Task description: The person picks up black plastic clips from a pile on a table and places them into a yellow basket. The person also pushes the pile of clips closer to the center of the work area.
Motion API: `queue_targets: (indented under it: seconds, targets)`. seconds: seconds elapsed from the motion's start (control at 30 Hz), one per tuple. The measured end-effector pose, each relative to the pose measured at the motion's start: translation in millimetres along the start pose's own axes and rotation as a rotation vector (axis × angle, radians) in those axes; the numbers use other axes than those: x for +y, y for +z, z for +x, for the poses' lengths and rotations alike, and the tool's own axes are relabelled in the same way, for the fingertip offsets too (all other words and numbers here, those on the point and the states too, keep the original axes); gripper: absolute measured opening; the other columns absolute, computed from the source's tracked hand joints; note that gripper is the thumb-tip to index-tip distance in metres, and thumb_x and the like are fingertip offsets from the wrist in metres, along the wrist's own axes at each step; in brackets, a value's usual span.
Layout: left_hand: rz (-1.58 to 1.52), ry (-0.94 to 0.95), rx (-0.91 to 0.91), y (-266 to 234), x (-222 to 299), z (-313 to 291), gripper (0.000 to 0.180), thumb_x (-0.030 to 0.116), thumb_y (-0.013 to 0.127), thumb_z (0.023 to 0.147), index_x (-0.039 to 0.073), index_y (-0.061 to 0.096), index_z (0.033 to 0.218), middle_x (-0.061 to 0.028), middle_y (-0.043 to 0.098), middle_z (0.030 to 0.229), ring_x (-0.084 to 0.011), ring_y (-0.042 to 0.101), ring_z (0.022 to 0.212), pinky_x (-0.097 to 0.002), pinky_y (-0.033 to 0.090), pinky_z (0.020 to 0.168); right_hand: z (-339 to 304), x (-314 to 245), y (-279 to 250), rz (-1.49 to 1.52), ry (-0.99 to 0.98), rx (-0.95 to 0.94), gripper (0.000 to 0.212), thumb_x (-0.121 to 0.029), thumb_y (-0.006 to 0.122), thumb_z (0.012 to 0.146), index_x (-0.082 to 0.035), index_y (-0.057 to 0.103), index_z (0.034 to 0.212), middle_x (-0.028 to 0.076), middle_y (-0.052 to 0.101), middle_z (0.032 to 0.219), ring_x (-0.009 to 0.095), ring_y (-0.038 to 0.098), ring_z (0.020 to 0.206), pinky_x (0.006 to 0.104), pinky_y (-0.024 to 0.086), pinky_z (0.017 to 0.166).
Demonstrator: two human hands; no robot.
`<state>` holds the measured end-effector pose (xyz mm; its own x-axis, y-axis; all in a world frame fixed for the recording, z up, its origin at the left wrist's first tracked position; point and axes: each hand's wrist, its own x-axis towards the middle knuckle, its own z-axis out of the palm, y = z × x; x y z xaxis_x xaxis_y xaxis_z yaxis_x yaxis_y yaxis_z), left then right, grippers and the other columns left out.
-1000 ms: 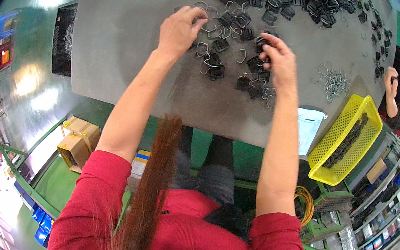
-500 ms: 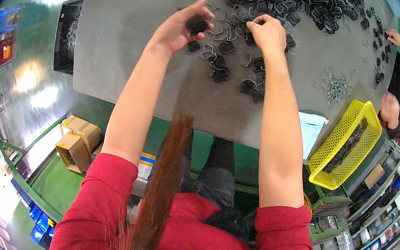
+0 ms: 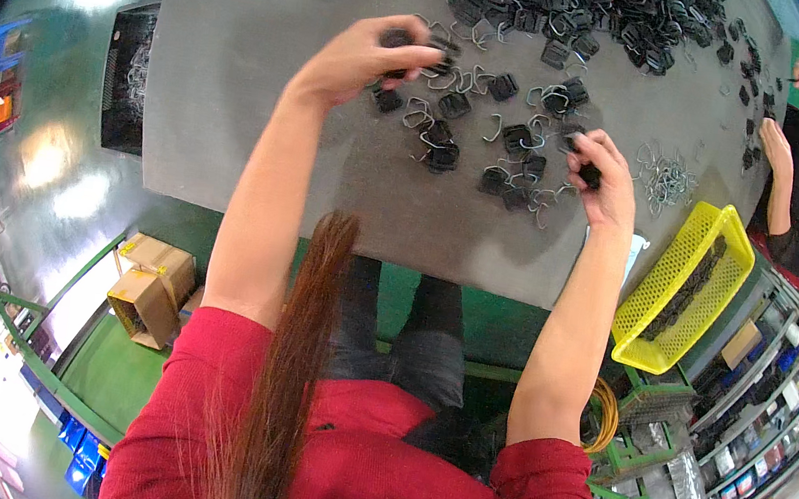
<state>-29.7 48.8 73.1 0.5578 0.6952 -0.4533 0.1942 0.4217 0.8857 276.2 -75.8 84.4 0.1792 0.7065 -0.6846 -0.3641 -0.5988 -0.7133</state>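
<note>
**A:** What are we looking at, materials-wise?

**B:** Flat, squarish black buckles [image 3: 454, 105], plastic-looking with slots, plus bent silvery wire loops [image 3: 667, 181], all over a smooth grey tabletop [image 3: 246, 108]. We've also got a yellow perforated plastic basket [image 3: 669, 275] with dark pieces inside, right of the right forearm.

**A:** Anything we can't make out?

**B:** Yep. The big heap of buckles is cut off at the top, and the forearm covers most of a pale blue container [image 3: 635, 252]. We can't tell which loose buckles are hooked to loops and which just overlap.

**A:** And the hands?

**B:** Left grip [image 3: 364, 55] is curled around a black buckle above the tabletop, fingertips by another; we can't say if they're pinching that one. Right grip [image 3: 606, 181], near the scattered buckles, has its fingers folded on one dark blurry piece, with another at the fingertips.
</note>
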Motion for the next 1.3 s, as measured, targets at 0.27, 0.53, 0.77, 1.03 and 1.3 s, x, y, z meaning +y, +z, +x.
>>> queue_targets:
  seconds: [0.27,0.53,0.77,1.03,1.3]
  targets:
    - [-0.556,0.103,0.318,-43.0,-14.8,-36.1,0.025,0.030,0.062,0.087,0.007,0.060,0.098,-0.0042,0.065,0.091,-0.0154,0.064,0.084,-0.0207,0.046,0.052,16.1,-7.0,15.0,-0.434,0.018,0.032,0.015,-0.019,0.069,0.078,-0.010,0.057,0.078,-0.001,0.052,0.065,0.006,0.047,0.055,0.0194,0.031,0.044]
    - [0.317,-0.157,0.698,-46.0,-31.0,-19.5,0.031,0.032,0.070,0.077,0.005,0.060,0.089,-0.0083,0.067,0.081,-0.0182,0.065,0.076,-0.0306,0.050,0.066,-0.7,7.6,-1.0,0.277,0.010,-0.303,0.018,-0.019,0.060,0.084,-0.008,0.052,0.095,0.007,0.054,0.086,0.015,0.052,0.065,0.0178,0.035,0.038]
    - [0.792,-0.020,0.580,-41.0,-36.3,5.6,0.038,0.037,0.071,0.074,0.005,0.063,0.093,-0.0144,0.066,0.081,-0.0297,0.064,0.082,-0.0387,0.049,0.073,52.6,1.7,53.9,-0.498,-0.083,-0.107,0.029,-0.032,0.065,0.081,-0.008,0.058,0.097,0.006,0.062,0.083,0.017,0.059,0.073,0.0280,0.044,0.061]
    - [0.850,0.128,0.718,-37.8,-41.4,-6.3,0.041,0.036,0.074,0.070,0.007,0.064,0.096,-0.0126,0.066,0.081,-0.0281,0.064,0.079,-0.0381,0.049,0.071,60.8,12.1,77.1,-1.261,-0.134,0.158,0.038,-0.032,0.077,0.067,-0.007,0.062,0.092,0.011,0.066,0.088,0.027,0.063,0.083,0.0370,0.048,0.074]
    - [0.821,0.103,0.572,-52.6,-43.0,1.8,0.033,0.035,0.072,0.072,0.007,0.064,0.087,-0.0131,0.066,0.087,-0.0293,0.062,0.083,-0.0392,0.048,0.071,16.9,11.5,84.4,-0.044,0.007,-0.448,0.020,-0.012,0.069,0.078,-0.006,0.059,0.094,0.000,0.053,0.074,0.008,0.050,0.059,0.0227,0.040,0.053]
